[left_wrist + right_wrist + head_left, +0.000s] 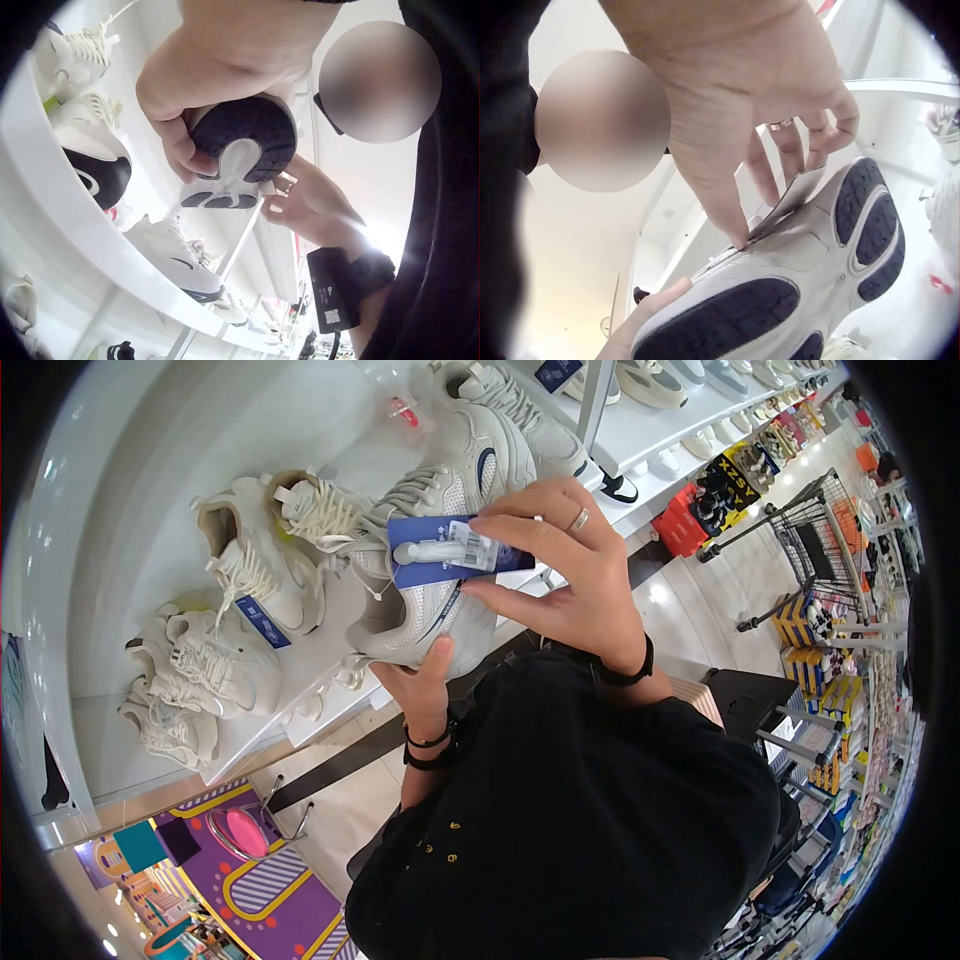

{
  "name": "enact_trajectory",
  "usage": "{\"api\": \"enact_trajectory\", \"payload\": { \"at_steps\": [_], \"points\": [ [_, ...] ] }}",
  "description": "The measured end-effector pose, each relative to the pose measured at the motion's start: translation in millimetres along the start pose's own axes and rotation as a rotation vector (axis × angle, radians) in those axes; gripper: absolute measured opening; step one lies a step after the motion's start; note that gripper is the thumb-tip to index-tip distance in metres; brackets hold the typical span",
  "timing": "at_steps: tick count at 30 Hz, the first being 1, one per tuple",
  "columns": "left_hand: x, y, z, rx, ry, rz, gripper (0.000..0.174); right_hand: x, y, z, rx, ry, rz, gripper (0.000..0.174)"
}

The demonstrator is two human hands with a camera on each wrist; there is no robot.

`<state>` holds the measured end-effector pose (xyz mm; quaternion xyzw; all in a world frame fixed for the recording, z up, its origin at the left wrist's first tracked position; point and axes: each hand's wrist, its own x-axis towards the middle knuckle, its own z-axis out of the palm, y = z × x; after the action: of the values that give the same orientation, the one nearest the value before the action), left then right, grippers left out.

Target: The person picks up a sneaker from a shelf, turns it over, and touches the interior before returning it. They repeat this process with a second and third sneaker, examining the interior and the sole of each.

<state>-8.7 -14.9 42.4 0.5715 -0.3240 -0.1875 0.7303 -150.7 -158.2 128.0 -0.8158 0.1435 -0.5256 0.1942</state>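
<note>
A white and grey sneaker [468, 628] is gripped by my left hand [424, 688] around its heel, thumb on the near side. Its dark and white sole [244, 124] shows from below in the left wrist view. Between thumb and fingers, my right hand [585, 565] pinches a blue hang tag [425, 568] lying over the shoe's upper. A white barcode label [475, 546] is on the tag's face. The right wrist view shows the tag's edge [799, 191] bent between the ringed hand's fingers, beside the sole [720, 315].
Several pale sneakers [225, 660] stand on the white shelf [280, 410] to the left, one with a blue tag [262, 622]. More shoes line a shelf [665, 425] at upper right. A shopping cart [820, 545] stands in the aisle.
</note>
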Motion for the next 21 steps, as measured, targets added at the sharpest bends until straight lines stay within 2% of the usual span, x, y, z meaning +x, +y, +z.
{"api": "enact_trajectory", "payload": {
  "at_steps": [2, 7, 11, 13, 15, 17, 21],
  "points": [
    [0.4, 0.2, -0.2, 0.004, -0.014, -0.051, 0.078, -2.5, -3.0, 0.1, 0.059, -0.028, 0.030, 0.044],
    [4.1, -9.5, -3.1, -0.048, 0.010, -0.017, 0.078, -5.9, -10.8, 5.6, 0.139, -0.039, 0.099, 0.044],
    [4.1, -10.5, 2.5, -0.193, 0.068, 0.016, 0.080, -3.1, -5.5, 1.3, 0.043, 0.010, 0.102, 0.045],
    [4.6, -12.0, 0.3, -0.155, 0.059, 0.027, 0.081, -3.2, -3.7, 1.2, 0.022, 0.001, 0.103, 0.046],
    [3.2, -11.7, 0.0, -0.116, 0.054, 0.037, 0.081, -5.0, -8.4, 1.5, 0.110, -0.049, 0.128, 0.048],
    [2.6, -8.9, 0.9, -0.227, 0.064, -0.022, 0.091, -7.8, -17.0, 2.9, 0.154, -0.088, 0.167, 0.048],
    [1.5, -6.5, 1.2, -0.250, 0.086, -0.043, 0.090, -8.7, -23.5, 4.7, 0.238, -0.146, 0.207, 0.052]
  ]
}}
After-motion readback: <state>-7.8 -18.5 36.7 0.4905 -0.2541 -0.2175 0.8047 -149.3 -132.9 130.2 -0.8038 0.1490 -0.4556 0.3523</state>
